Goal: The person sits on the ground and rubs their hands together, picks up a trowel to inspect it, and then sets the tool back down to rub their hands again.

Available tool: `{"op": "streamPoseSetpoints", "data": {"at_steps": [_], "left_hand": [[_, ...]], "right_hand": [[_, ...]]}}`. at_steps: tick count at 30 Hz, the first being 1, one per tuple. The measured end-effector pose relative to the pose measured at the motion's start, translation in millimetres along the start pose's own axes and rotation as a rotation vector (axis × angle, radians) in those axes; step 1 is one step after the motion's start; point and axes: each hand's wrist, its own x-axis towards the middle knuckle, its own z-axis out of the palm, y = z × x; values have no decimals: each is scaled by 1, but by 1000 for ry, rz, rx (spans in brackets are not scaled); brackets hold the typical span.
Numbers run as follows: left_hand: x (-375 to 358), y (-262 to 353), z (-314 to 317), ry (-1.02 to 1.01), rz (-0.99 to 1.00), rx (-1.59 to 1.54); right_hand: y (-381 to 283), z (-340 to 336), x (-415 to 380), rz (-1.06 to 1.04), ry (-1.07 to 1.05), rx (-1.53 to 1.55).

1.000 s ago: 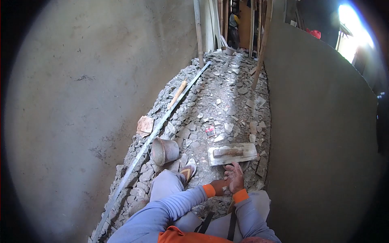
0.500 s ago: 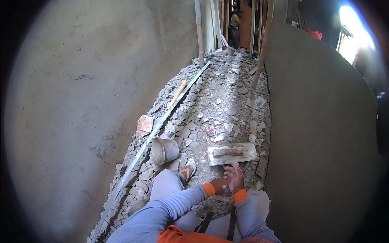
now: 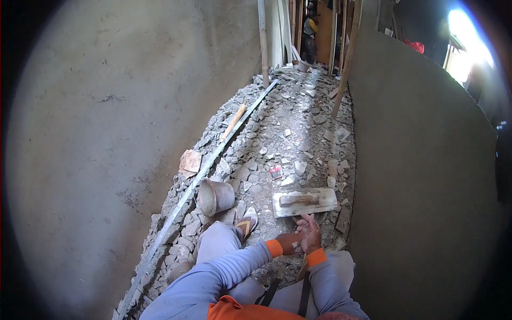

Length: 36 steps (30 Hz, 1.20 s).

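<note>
My left hand (image 3: pixel 289 242) reaches in from the left, its fingers hidden behind the other hand, with a small pale bit by it. Against it is my right hand (image 3: pixel 309 234), palm partly up, fingers apart and nothing seen in them. Just beyond the hands a plastering float (image 3: pixel 305 202) with a wooden handle lies on the rubble. A grey bucket (image 3: pixel 216 197) lies tipped on its side to the left, near my sandalled foot (image 3: pixel 247 224).
A long metal straightedge (image 3: pixel 200 176) runs along the rubble (image 3: pixel 277 138) at the left. Beside it lie a wooden-handled tool (image 3: pixel 233 122) and a broken brick (image 3: pixel 190 162). Plastered walls (image 3: pixel 421 160) flank both sides. Poles (image 3: pixel 346 64) and a person (image 3: pixel 310 32) are at the far end.
The fingers of my right hand have shifted slightly beside my left hand. The float and the bucket stay where they were.
</note>
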Motion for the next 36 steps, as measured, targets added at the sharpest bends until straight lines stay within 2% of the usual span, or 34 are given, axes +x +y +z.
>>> {"op": "streamPoseSetpoints", "data": {"at_steps": [4, 8, 13, 23, 24, 33, 36], "left_hand": [[-2, 23, -37, -68, -155, 78], [-8, 15, -56, 55, -58, 85], [-13, 18, -69, 43, -159, 56], [-23, 11, -64, -43, -120, 92], [-24, 10, -63, 28, -67, 86], [-20, 9, -58, 105, 19, -16], [-16, 7, -59, 44, -27, -9]], "right_hand": [[2, 6, -2, -75, 11, -70], [4, 2, -2, -39, 51, -233], [7, -3, -4, 34, -11, -264], [9, -7, -3, 68, -49, -166], [9, -7, -2, 74, -57, -165], [16, -11, 2, 139, 13, -140], [12, -10, 0, 212, -15, -39]]}}
